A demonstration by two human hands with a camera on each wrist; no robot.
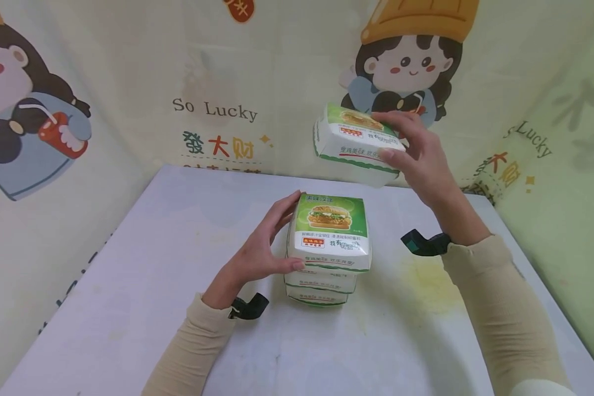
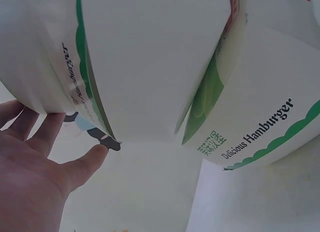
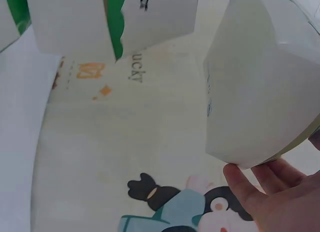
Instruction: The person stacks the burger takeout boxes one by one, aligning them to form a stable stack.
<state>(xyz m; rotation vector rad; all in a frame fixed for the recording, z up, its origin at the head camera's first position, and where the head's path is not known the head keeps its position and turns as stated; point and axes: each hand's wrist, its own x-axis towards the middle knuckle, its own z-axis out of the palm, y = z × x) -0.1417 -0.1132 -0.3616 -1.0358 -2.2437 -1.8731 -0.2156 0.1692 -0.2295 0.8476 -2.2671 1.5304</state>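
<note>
A stack of green-and-white hamburger boxes (image 1: 330,236) stands on the table, with the lower boxes (image 1: 318,297) partly hidden beneath the top one. My left hand (image 1: 264,242) grips the top box by its left side, thumb at the front corner and fingers at the back. Above and behind the stack, my right hand (image 1: 418,154) holds another hamburger box (image 1: 356,140) in the air by its right end, tilted down to the right. In the right wrist view, the fingers of my right hand (image 3: 280,192) touch that box's white side (image 3: 260,91).
The white table (image 1: 128,308) carries a yellowish stain (image 1: 433,286) to the right of the stack. A cloth backdrop (image 1: 287,66) with cartoon figures and lettering rises behind the table and along both sides. Each wrist wears a black camera mount (image 1: 249,307).
</note>
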